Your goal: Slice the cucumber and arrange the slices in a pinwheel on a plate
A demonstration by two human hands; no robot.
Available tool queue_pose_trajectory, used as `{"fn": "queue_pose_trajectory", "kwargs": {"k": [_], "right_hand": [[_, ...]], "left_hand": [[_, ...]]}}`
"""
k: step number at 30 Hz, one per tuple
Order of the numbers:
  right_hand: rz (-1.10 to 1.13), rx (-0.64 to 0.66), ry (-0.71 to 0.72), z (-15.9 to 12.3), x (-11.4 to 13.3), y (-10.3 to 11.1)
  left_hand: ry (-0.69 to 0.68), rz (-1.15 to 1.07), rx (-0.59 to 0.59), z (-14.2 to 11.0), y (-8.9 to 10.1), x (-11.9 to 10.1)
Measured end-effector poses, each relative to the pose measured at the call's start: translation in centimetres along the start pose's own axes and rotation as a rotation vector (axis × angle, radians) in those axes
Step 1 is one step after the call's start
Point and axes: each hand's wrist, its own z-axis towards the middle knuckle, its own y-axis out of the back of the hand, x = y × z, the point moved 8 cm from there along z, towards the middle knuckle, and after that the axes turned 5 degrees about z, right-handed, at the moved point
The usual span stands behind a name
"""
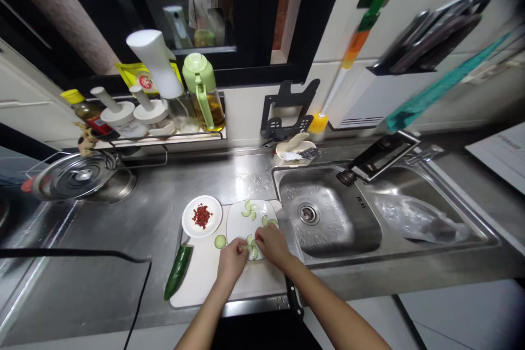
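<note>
A white square plate rests on a pale cutting board. Thin cucumber slices lie on it in small fanned groups near its edges. My left hand is closed in a pinch at the plate's near edge, a pale green cucumber slice at its fingertips. Over the plate's near right side, my right hand has its fingers drawn together beside the same group; what they hold is hidden. One round cucumber slice sits on the board left of the plate. Further left lies a cut cucumber.
A round white dish with red bits stands at the board's far left. A knife's black handle sticks out by the right forearm. To the right is a steel sink. Bottles and jars fill a rack; a lidded pot is at left.
</note>
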Motion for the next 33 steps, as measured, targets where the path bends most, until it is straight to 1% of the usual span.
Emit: {"fn": "queue_pose_trajectory", "kwargs": {"k": [5, 13, 21, 26, 33], "right_hand": [[-0.035, 0.014, 0.024, 0.0, 0.3, -0.1], [-0.078, 0.020, 0.038, 0.0, 0.2, -0.6], [-0.111, 0.016, 0.052, -0.2, 0.2, -1.1], [-0.141, -0.007, 0.066, -0.3, 0.3, -1.2], [-0.172, -0.021, 0.085, -0.5, 0.4, -1.4]], "left_hand": [[-0.002, 0.023, 0.008, 0.0, -0.2, 0.1], [-0.030, 0.053, -0.001, -0.1, -0.2, -0.4], [-0.088, 0.159, -0.046, -0.3, -0.5, -0.6], [-0.077, 0.265, -0.058, -0.6, -0.4, -0.7], [-0.088, 0.385, -0.011, -1.0, -0.7, -1.1]]}}
